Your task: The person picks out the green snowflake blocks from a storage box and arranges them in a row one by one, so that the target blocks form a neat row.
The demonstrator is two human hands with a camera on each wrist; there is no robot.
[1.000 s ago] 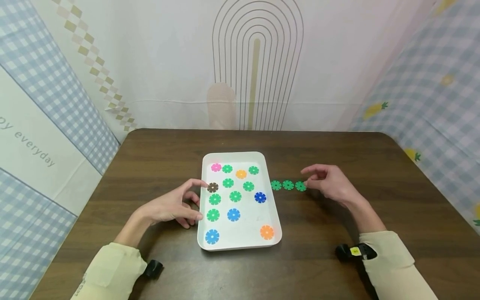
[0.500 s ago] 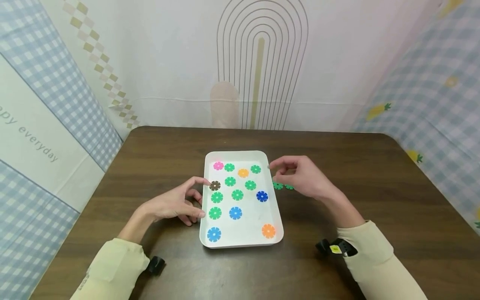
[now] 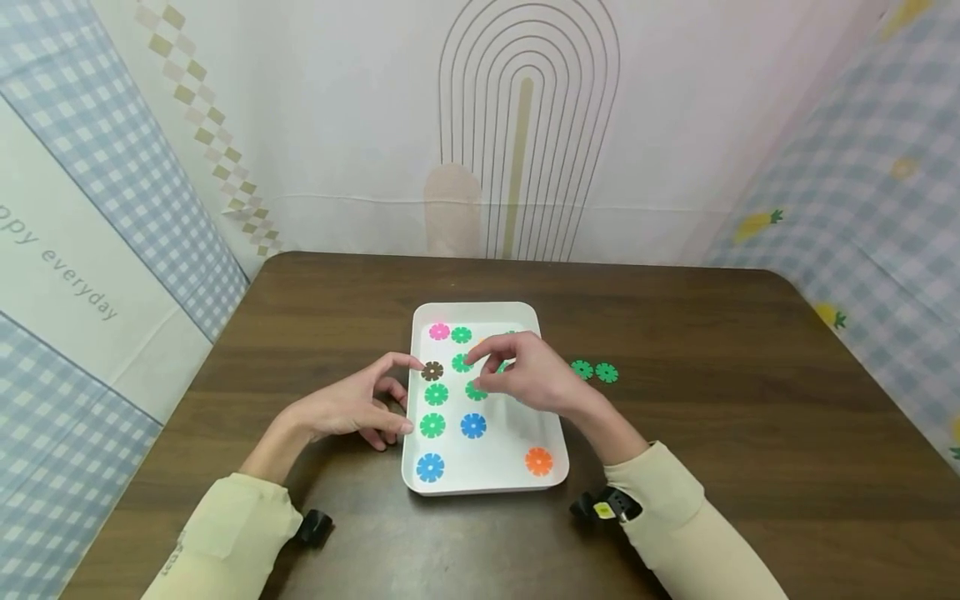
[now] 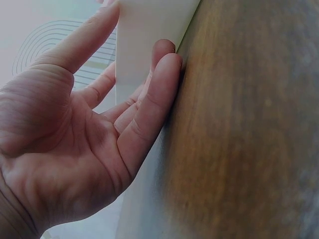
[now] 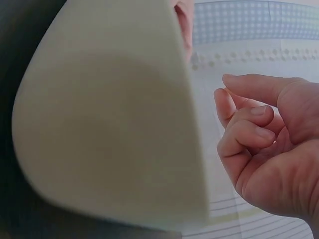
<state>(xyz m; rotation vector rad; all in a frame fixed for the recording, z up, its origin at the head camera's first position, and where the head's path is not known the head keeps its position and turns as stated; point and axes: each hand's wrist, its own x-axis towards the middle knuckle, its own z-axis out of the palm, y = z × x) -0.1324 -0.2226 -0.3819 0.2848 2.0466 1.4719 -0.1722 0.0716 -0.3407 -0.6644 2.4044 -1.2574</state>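
Note:
A white tray (image 3: pixel 487 483) lies on the table, with flat flower-shaped discs spread in it: several green discs (image 3: pixel 432 426), a brown disc (image 3: pixel 432 371), a pink disc (image 3: pixel 439 332), blue discs (image 3: pixel 473 426) and an orange disc (image 3: pixel 538 462). My left hand (image 3: pixel 345 408) holds the tray's left rim, index fingertip beside the brown disc. In the left wrist view its other fingers lie along the tray's outer wall (image 4: pixel 142 35). Above the tray is my right hand (image 3: pixel 532 371), loosely curled over two green discs. The right wrist view shows nothing between thumb and index finger.
Right of the tray, two green discs (image 3: pixel 594 371) lie in a row on the brown table (image 3: pixel 712 400). My right forearm crosses the tray's right edge and covers part of it. A patterned curtain (image 3: pixel 360 125) hangs behind the table.
My right hand has moved left from the row of green discs on the table to above the tray, now covering several discs there. The left hand stays at the tray's rim.

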